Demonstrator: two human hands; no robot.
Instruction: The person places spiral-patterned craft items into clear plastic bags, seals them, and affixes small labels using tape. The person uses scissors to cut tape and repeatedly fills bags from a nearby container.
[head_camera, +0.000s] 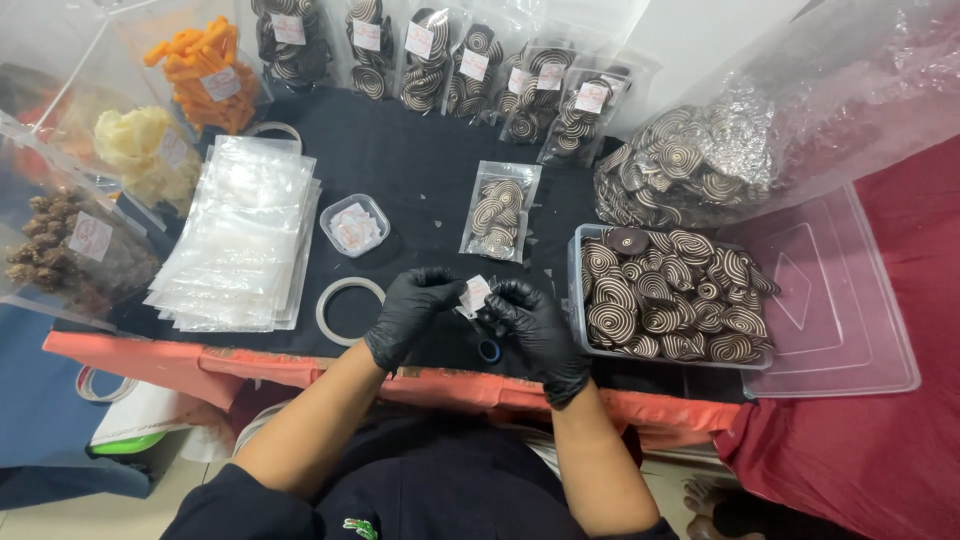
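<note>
Labelling step in hand, by the look of it: small white sticker (474, 294) pinched between both gloved hands over the front edge of the bench (420, 170), seemingly being peeled or separated. Left hand (412, 312) curled, fingertips closed on the sticker's left edge. Right hand (534, 322) likewise curled, fingertips pressed on the right edge; neither hand spread. Cannot tell whether a backing paper is coming away.

Just beyond the hands, flat on the black cloth, a filled clear pouch (498, 212) of striped spiral biscuits, no label visible on it. Likely next: sticker carried forward to that pouch and pressed flat on its face, calling for a clean peel, sticky side kept off the gloves, and a steady, square placement.

To the right, an open plastic tub (668, 292) heaped with the same biscuits, with its lid (836, 300) lying beside it. To the left, a stack of empty pouches (240, 235), a small container of stickers (354, 225) and a tape ring (346, 310). Along the back, a row of finished, labelled bags (440, 55).
</note>
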